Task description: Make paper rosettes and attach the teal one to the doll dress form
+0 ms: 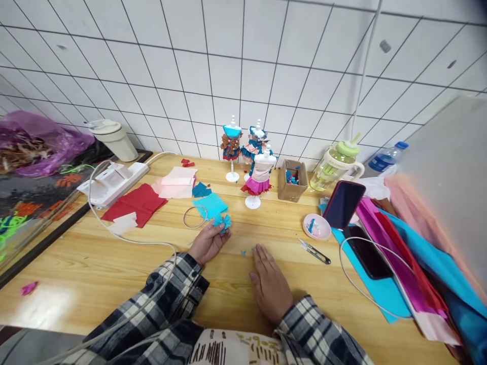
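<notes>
My left hand (210, 242) pinches a small gathered piece of turquoise fabric (224, 223) between thumb and fingers, just above the wooden table. My right hand (271, 278) lies flat on the table, palm down and holding nothing. A tiny turquoise scrap (243, 253) sits between the two hands. Behind the left hand is a flat turquoise fabric square (213, 204), with a thin metal ring (189, 217) beside it. Thread snips (314, 251) lie to the right of my right hand, near a pink dish (322, 228) with small bits in it.
Three small dressed mannequins (262, 172) stand at the back beside a cardboard box (299, 191) of scraps. A phone (344, 204) leans near a green-lidded bottle (327, 170). Fabric lengths (384, 299) cover the right side. A white cable (146, 243) runs from a power strip (114, 185).
</notes>
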Motion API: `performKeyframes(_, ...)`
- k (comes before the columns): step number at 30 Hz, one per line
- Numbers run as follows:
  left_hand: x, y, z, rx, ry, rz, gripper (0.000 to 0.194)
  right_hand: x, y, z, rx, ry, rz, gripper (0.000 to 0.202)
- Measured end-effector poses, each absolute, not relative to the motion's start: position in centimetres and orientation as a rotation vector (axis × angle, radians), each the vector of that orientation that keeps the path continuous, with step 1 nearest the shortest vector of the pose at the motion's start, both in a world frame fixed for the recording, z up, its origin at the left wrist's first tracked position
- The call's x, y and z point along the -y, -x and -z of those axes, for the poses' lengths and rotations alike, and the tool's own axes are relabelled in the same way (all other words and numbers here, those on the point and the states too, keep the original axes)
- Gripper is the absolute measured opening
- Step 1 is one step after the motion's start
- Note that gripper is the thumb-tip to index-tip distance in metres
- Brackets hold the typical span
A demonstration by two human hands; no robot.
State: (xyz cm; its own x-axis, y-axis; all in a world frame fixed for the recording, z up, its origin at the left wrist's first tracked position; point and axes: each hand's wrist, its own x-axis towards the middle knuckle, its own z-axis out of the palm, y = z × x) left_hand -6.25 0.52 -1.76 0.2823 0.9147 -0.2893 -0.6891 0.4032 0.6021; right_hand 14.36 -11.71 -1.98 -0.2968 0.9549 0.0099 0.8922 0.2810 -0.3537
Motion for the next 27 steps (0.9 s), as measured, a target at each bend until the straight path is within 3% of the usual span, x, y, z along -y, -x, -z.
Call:
performKeyframes(6, 0.0, 6.2, 1.7, -0.692, -0.418, -1.102, 0.026, 12.2, -14.9, 1.4, 2.215, 2.005, -0.34, 0.069)
performKeyframes(12, 0.1, 6.1, 1.5, -0.693, -0.422, -1.108, 0.023, 11.0, -11.5, 1.5, 2.326, 1.808, -0.343, 0.071)
performKeyframes(19, 0.1, 6.1, 1.6, -0.692, -0.406, -1.115, 0.023, 9.7, -12.9, 0.6, 2.24, 1.695, -0.343, 0.047)
performKeyframes(24, 0.1, 6.1, 1.6, -0.687, -0.414, -1.115, 0.022, 6.3, -14.3, 0.9, 2.257, 1.561, -0.542, 0.041)
performKeyframes(27, 0.1, 6.1, 1.6, -0.689, -0.419, -1.117, 0.022, 4.9, -13.9, 1.1, 2.196, 1.614, -0.605, 0.026)
